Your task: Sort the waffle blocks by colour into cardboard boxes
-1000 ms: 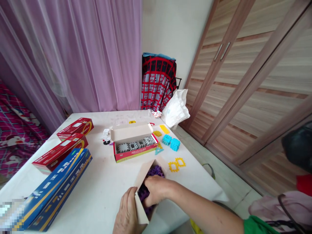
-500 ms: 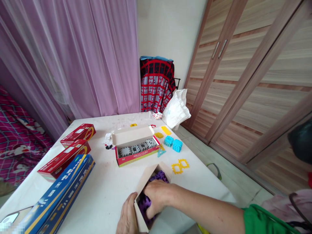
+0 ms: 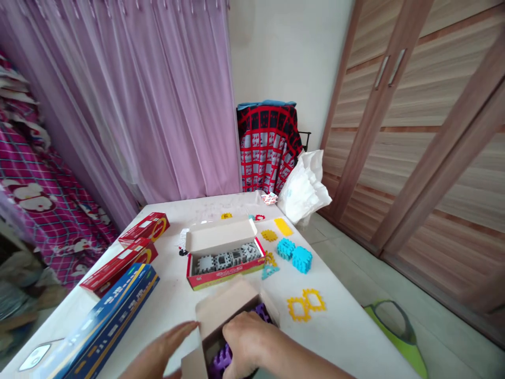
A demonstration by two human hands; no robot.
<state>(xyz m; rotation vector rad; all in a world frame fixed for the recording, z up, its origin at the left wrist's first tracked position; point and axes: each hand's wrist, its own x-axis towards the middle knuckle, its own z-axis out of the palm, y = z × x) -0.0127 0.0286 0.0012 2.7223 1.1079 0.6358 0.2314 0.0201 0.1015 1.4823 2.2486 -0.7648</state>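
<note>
An open cardboard box [image 3: 226, 305] stands at the near edge of the white table, its lid flap raised, with purple interlocking blocks [image 3: 221, 359] inside. My right hand [image 3: 248, 339] reaches down into this box, fingers curled over the purple blocks; its fingertips are partly hidden. To the left of the box is my left hand [image 3: 163, 350], slightly blurred, fingers stretched out close to the lid flap and holding nothing. Just beyond stands a second open box [image 3: 232, 275], red and green, with grey interlocking cubes [image 3: 224, 259] lined up in it.
Yellow square frame pieces [image 3: 305, 305], two turquoise cubes [image 3: 302, 259] and a yellow gear-like piece [image 3: 269, 235] lie along the right. Long blue boxes [image 3: 106, 326] and red boxes [image 3: 118, 266] occupy the left side. A white plastic bag [image 3: 303, 187] sits at the far right corner.
My left hand has come off the side of the box and moved left, fingers extended. My right hand stays inside the box. The lid flap leans further back, and the view has shifted.
</note>
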